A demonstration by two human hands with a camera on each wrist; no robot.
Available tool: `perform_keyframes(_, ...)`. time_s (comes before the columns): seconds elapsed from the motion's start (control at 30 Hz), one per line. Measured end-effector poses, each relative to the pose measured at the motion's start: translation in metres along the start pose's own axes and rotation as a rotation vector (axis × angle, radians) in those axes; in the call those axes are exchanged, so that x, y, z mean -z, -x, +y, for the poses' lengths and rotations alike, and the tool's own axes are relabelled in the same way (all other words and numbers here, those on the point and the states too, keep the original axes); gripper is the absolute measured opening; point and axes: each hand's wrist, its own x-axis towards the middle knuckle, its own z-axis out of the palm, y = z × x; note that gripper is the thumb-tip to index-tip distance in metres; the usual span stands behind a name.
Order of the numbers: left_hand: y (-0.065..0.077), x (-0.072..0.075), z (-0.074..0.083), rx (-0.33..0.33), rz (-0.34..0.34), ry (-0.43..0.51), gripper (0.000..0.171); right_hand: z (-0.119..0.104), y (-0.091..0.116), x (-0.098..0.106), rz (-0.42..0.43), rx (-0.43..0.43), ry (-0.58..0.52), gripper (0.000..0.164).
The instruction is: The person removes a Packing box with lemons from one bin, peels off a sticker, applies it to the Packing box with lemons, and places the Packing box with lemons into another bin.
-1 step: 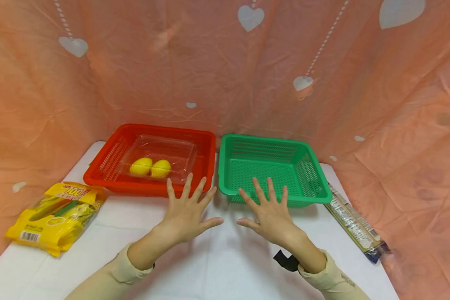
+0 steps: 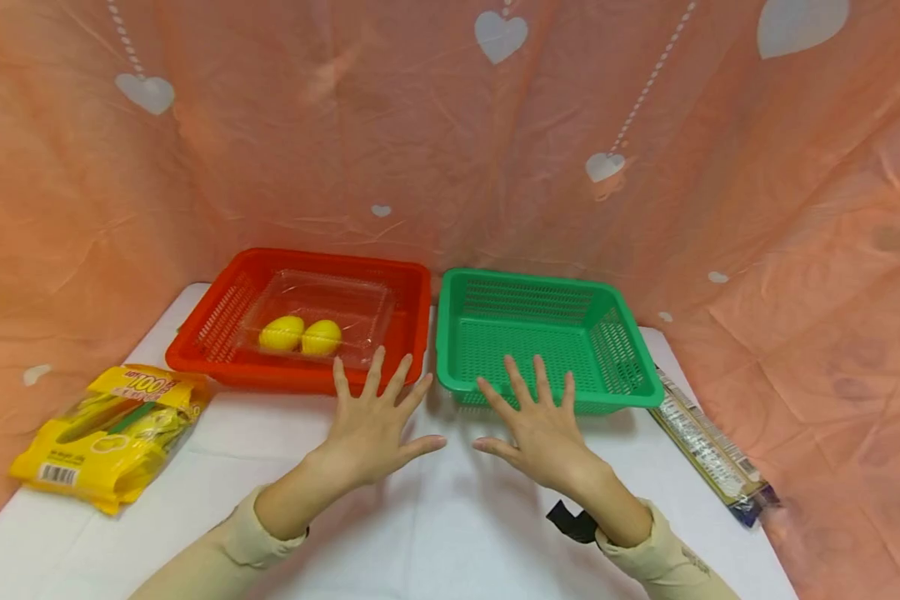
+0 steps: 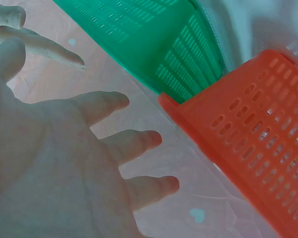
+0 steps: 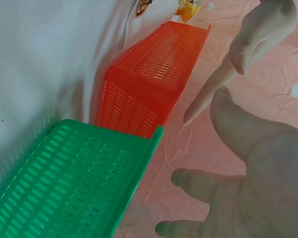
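Note:
My left hand is held with its fingers spread, palm down, in front of the red basket; its fingertips overlap the basket's near rim in the head view. Nothing is in it. Likewise spread and holding nothing, my right hand hovers before the green basket, its fingertips over the near rim in that view. Inside the red basket lies a clear plastic box with two yellow egg-shaped pieces seen in it. Both wrist views show the hands' fingers apart, beside the basket walls.
A yellow snack bag lies at the left of the white-covered table. On the right is a long, narrow flat packet, slanting beside the green basket. A peach curtain with white hearts hangs behind and at both sides.

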Motion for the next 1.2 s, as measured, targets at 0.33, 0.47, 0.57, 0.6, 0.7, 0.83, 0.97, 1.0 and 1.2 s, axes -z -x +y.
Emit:
perform_keyframes(0.33, 0.009, 0.001, -0.014, 0.014, 0.021, 0.052, 0.082, 0.003, -0.006, 0.0, 0.014, 0.002, -0.027, 0.077)
perform_keyframes(0.47, 0.022, -0.006, -0.034, -0.012, 0.13, 0.194, 0.074, 0.004, -0.013, 0.002, 0.048, 0.012, -0.066, 0.076)
perform_keyframes(0.57, 0.034, -0.012, -0.052, -0.031, 0.229, 0.316, 0.066, 0.005, -0.02, 0.003, 0.063, 0.016, -0.101, 0.075)
perform_keyframes(0.6, 0.038, -0.014, -0.058, -0.032, 0.261, 0.356, 0.063, 0.005, -0.023, 0.003, 0.063, 0.019, -0.109, 0.075)
perform_keyframes(0.7, 0.05, -0.02, -0.074, 0.002, 0.354, 0.51, 0.054, 0.005, -0.031, 0.005, 0.044, 0.02, -0.169, 0.074)
perform_keyframes(0.83, 0.062, -0.024, -0.088, 0.197, 0.499, 0.825, 0.048, 0.004, -0.045, 0.009, 0.035, 0.025, -0.274, 0.074)
perform_keyframes(0.97, 0.06, -0.025, -0.094, 0.519, 0.66, 1.143, 0.05, 0.002, -0.065, 0.015, 0.08, 0.058, -0.352, 0.071)
perform_keyframes(1.0, 0.058, -0.025, -0.095, 0.598, 0.694, 1.203, 0.053, 0.001, -0.07, 0.015, 0.091, 0.067, -0.373, 0.071)
perform_keyframes(1.2, 0.043, -0.03, -0.104, 0.809, 0.982, 1.553, 0.072, -0.006, -0.1, 0.022, 0.075, 0.107, -0.58, 0.069)
